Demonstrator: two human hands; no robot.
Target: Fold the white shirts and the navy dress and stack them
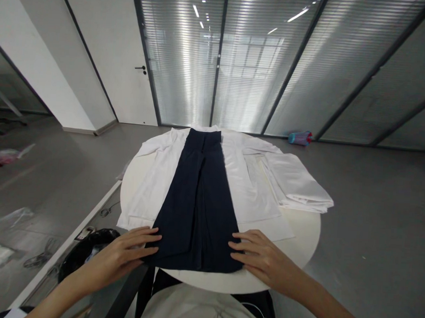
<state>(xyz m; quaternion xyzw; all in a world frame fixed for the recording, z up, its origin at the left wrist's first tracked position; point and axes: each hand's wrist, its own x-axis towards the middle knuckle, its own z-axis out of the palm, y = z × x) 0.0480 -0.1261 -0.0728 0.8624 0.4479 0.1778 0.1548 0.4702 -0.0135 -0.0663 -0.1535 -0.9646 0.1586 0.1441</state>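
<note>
Navy trousers [198, 196] lie lengthwise over a white garment [247, 180] on the round table [301, 230], my left hand [122, 254] and right hand [260, 256] flat and unclenched on their near hem, which I judge best pressed evenly.

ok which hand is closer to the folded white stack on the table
Right. The right hand rests on the dark garment's near right corner, below the folded white stack; the left hand is across the garment, at its left corner.
</note>
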